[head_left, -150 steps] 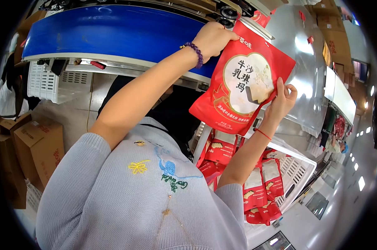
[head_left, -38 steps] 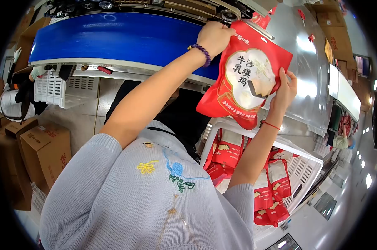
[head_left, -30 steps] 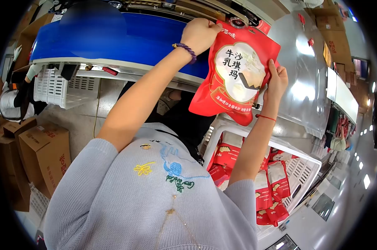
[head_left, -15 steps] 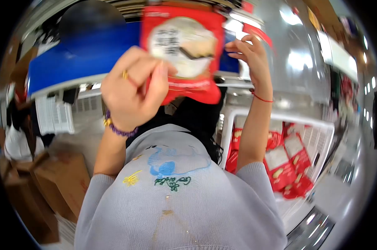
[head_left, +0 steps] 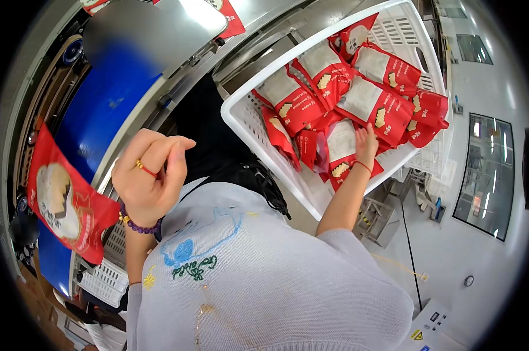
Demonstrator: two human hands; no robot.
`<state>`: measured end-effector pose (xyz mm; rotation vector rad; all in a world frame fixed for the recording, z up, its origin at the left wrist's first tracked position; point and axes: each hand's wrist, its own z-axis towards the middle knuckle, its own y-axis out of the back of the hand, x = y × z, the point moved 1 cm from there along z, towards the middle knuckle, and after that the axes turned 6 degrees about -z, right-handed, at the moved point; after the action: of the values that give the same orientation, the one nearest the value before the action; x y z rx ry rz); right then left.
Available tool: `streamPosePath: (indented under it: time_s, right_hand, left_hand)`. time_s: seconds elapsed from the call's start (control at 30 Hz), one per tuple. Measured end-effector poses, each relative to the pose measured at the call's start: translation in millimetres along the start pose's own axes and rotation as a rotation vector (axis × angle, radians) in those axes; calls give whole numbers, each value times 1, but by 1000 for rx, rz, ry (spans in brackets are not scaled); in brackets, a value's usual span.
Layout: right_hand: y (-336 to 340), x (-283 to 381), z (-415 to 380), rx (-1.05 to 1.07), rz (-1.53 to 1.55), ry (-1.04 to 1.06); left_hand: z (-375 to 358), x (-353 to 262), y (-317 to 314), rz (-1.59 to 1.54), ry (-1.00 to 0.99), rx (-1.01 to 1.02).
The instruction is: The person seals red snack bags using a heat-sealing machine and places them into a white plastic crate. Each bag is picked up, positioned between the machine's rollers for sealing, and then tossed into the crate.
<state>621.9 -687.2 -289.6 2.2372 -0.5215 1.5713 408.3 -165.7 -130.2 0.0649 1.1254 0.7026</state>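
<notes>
My left hand [head_left: 150, 175] is raised in front of my chest beside the belt. Its fingers are curled in and nothing shows between them. Left of it, a red food pouch [head_left: 66, 196] with a round white picture panel lies at the blue conveyor belt [head_left: 104, 111], apart from my fingers. My right hand [head_left: 367, 146] reaches down into a white plastic crate [head_left: 247, 105] heaped with red pouches. Its fingers are apart and touch a pouch [head_left: 341, 143] with a pale back panel, near the pile's front.
A metal machine housing [head_left: 188, 23] stands over the belt, with red pouches around it. A person, blurred, is beside the belt. White slatted baskets [head_left: 106, 281] stand below the belt at the lower left. A window [head_left: 486, 175] is in the wall on the right.
My view has turned right toward the crate. The pouch by my left hand is now at the belt, released. My right hand has gone down into the crate.
</notes>
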Motion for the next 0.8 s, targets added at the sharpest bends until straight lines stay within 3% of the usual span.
streamPosePath:
  time_s: [0.07,0.17,0.2,0.3,0.37,0.43,0.53,0.6,0.7,0.73,0.8]
  right_hand:
    - [12,3,29,-115,72,-28]
    - [-2,12,39,-99,187,10]
    - [-23,24,22,-193,138,112]
    - [-68,50,-19,-318,-17,678]
    - [-84,84,-49,-246,-89,927]
    - [-90,120,-95,-280,-405,909]
    - [-81,156,-114,82,-274,981]
    - [-112,170,-169,335,-100,876]
    - [-137,148,-200,609,-13,803]
    - [-155,139,-210,828,-36,818]
    - [-205,125,-255,866,-60,639]
  left_hand:
    - [2,-1,-5,4,28,31]
    - [-6,0,-4,7,65,40]
    - [-10,0,-3,9,112,34]
    - [-18,6,0,-9,102,-8]
    - [-20,4,3,-33,178,-6]
    - [-21,4,4,-75,212,0]
    - [-15,11,0,-133,152,30]
    - [-5,8,-3,-220,129,48]
    - [3,0,-3,-418,94,-8]
    - [5,-2,-3,-498,95,-33]
    - [-1,0,8,-557,154,-75]
